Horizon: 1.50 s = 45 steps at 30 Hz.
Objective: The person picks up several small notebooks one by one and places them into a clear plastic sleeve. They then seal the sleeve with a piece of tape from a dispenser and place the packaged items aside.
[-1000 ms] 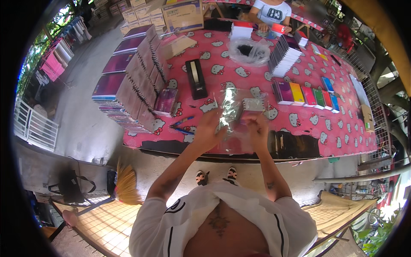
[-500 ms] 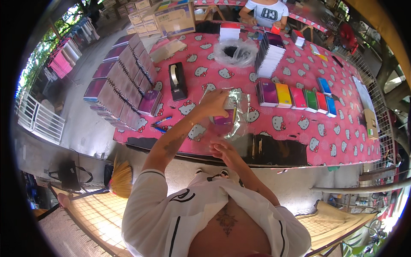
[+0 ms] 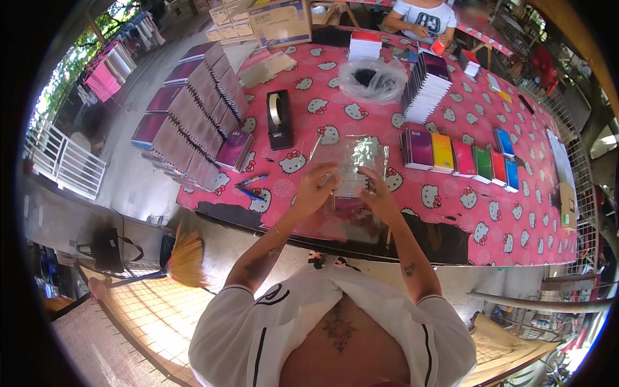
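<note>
- At the table (image 3: 516, 226) front, left hand (image 3: 316, 188) and right hand (image 3: 379, 195) curl at clear film (image 3: 366, 152); whether pinching, I cannot tell;
- between them, a notebook (image 3: 350, 186), apparently being wrapped; next fold calls for taut film;
- beyond, leftward, a tape dispenser (image 3: 280, 136).

The right hand (image 3: 378, 193) has moved forward to the clear plastic (image 3: 366, 153).

Grey floor (image 3: 124, 138) stretches past the worktop's (image 3: 532, 242) left edge towards a white barred gate (image 3: 64, 161) and hanging laundry (image 3: 106, 77). Wire mesh (image 3: 582, 171) runs along the right edge. Beyond the far edge stands another pink-covered table (image 3: 478, 37). Bright daylight shows through green leaves (image 3: 69, 50) beyond the far left corner.
</note>
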Motion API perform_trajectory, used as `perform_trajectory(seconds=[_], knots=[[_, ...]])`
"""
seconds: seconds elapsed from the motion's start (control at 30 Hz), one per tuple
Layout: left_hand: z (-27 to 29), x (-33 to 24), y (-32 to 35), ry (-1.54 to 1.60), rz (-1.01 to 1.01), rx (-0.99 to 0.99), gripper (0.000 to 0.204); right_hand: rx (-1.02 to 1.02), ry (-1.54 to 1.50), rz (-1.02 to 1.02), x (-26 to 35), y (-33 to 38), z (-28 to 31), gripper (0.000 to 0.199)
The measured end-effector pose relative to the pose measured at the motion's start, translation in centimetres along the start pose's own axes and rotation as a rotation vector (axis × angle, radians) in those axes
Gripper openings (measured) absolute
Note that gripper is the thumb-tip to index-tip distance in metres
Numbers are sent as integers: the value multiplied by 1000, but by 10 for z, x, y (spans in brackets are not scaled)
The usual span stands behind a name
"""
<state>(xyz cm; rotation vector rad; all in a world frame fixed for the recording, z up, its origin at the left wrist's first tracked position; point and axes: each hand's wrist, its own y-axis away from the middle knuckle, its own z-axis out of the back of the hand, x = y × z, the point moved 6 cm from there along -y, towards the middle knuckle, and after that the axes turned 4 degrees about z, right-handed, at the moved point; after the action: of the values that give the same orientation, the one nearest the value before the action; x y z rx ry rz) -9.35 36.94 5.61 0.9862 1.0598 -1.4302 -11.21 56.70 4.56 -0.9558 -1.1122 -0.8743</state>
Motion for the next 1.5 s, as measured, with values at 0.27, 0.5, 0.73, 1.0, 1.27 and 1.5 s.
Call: perform_trajectory(seconds=[0.27,0.5,0.73,1.0,1.27,1.5], knots=[[169,67,-59,-223,30,-741,23,-133,652,475,138,6,-25,32],[189,151,-109,251,232,-559,27,106,968,315,106,-3,-55,27],[181,178,-64,-168,302,-800,16,80,957,414,113,0,-67,30],[68,-3,-25,273,-111,393,27,41,985,382,111,-2,-58,35],[49,-49,-36,-148,-333,469,20,-3,932,398,136,3,-31,53],[13,-62,-47,-331,-553,411,20,149,569,396,38,23,4,63]])
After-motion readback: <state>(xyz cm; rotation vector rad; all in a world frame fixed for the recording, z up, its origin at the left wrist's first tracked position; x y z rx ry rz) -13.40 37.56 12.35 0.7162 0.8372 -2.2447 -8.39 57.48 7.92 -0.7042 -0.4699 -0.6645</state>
